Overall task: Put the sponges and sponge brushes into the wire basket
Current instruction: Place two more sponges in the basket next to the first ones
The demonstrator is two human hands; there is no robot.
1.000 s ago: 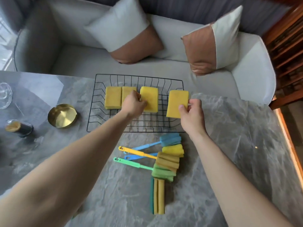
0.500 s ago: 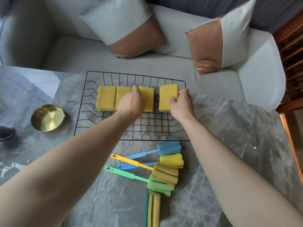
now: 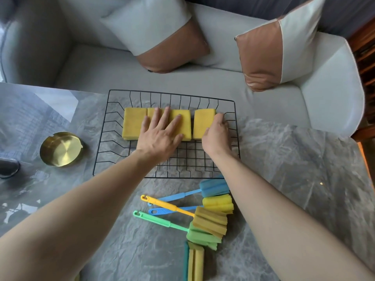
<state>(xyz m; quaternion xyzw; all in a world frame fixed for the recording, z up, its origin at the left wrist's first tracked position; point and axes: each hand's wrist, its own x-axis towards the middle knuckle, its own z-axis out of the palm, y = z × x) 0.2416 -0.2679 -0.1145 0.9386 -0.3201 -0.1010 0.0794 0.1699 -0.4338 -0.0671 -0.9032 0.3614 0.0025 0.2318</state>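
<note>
Yellow sponges (image 3: pixel 135 123) lie rowed inside wire basket (image 3: pixel 237 138). Left hand (image 3: pixel 160 134) flat, fingers spread, pressing middle sponges. Right hand (image 3: pixel 217 136) grasping rightmost sponge (image 3: pixel 203 123). Sponge brushes (image 3: pixel 209 217) on table, near side.

A grey marble-patterned table (image 3: pixel 284 179) fills the lower frame, bearing a black wire basket (image 3: pixel 113 138) at upper centre and a round brass dish (image 3: pixel 60 149) at the left, with a dark object (image 3: pixel 8 167), perhaps a glass, cut off at the left edge. At lower centre four sponge brushes (image 3: pixel 203 209) lie bunched on the tabletop, and just below them a yellow-and-green sponge (image 3: pixel 194 262) stands on edge.
</note>
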